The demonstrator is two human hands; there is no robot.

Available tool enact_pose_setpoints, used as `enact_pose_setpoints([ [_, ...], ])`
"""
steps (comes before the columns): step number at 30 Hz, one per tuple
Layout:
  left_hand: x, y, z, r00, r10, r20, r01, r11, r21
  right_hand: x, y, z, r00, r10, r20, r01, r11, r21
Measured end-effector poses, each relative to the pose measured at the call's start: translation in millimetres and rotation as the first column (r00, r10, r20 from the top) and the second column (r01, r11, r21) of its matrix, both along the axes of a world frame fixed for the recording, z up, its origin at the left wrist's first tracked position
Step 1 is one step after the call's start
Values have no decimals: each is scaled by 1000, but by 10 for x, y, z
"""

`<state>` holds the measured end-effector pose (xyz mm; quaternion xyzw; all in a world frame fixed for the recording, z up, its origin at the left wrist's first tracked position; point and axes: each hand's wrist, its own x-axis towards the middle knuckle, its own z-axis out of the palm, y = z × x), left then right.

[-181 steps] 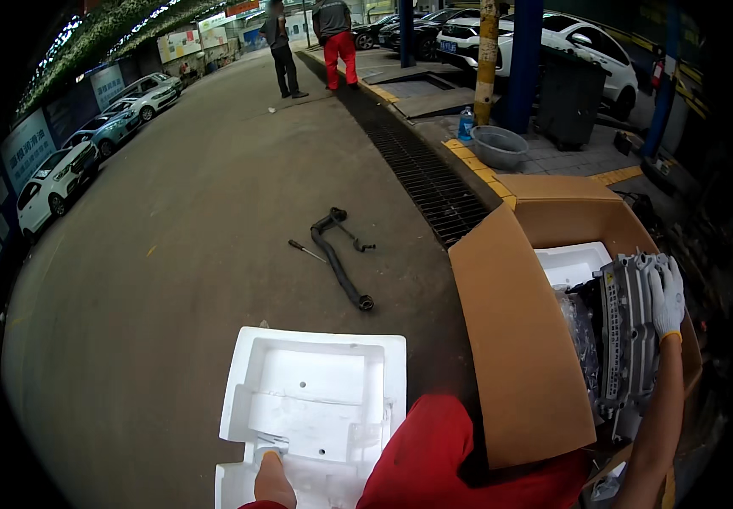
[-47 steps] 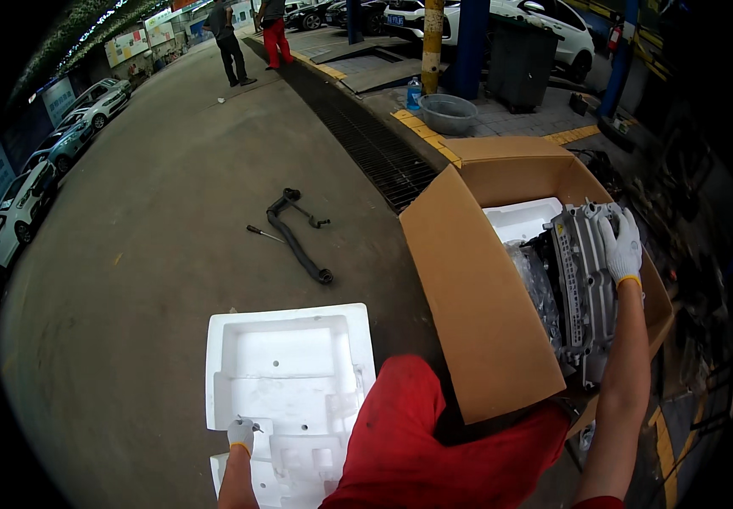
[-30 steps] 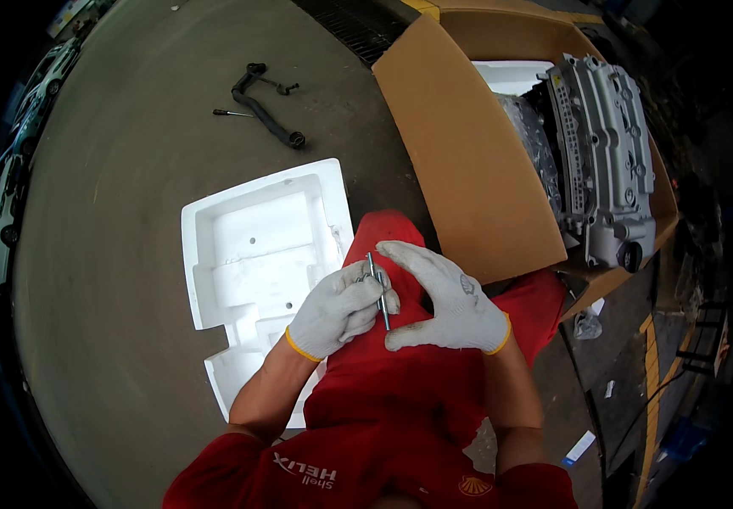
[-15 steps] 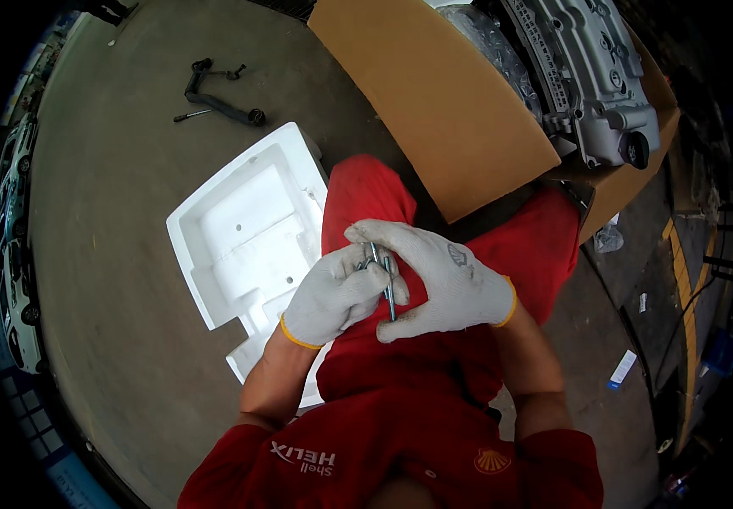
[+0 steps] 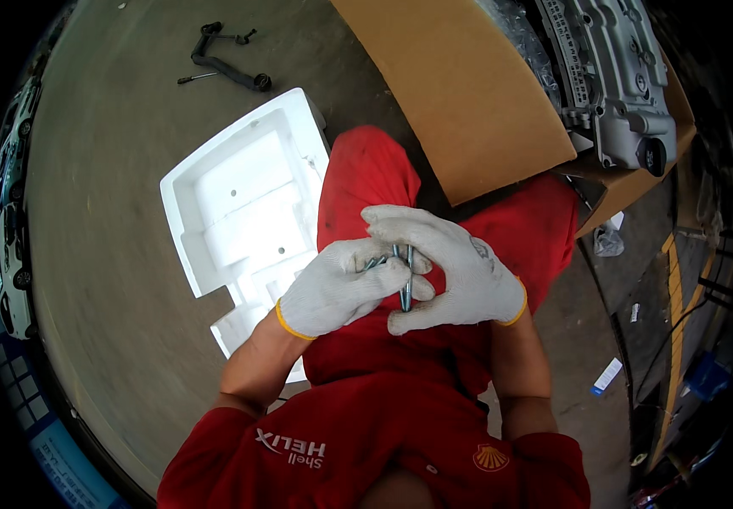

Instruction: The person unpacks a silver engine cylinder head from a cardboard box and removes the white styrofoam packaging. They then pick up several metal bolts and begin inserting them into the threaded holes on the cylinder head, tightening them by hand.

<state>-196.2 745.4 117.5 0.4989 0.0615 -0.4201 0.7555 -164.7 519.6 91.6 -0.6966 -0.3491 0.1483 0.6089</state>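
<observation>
In white work gloves with yellow cuffs, my two hands meet above my red-trousered lap. My left hand [image 5: 345,284] is closed around several slim metal bolts [image 5: 407,293], its thumb lying over them. Some bolts stick out past the thumb, and others [image 5: 372,263] show between the thumb and forefinger. My right hand [image 5: 460,263] is cupped around the left fingertips, its thumb and fingers apart. The bolts point toward its palm. Whether the right hand touches them I cannot tell. The gloves hide part of the bolts.
A white foam tray [image 5: 181,212] lies at my left. Ahead right stands a cardboard box [image 5: 460,93] with a silver engine part [image 5: 629,85] and clear plastic wrap. A black hose-like part [image 5: 229,68] lies on the floor ahead left. A small white-blue box [image 5: 607,376] lies at right.
My hands have shifted slightly right and up in the picture. The bolts beyond the left thumb now stand closer together. The surroundings have shifted a little with the view.
</observation>
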Motion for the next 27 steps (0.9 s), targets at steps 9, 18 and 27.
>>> enact_pose_setpoints([
  [9,28,-45,-14,995,-35,90,30,998,55,-2,-35,-47,999,8,48,-2,992,-128],
  [18,16,5,41,993,36,117,-43,997,57,-127,-39,-12,989,-148,-9,148,989,-22],
  [27,-24,4,80,987,50,154,-55,998,31,-104,30,78,958,-177,227,208,971,-118],
])
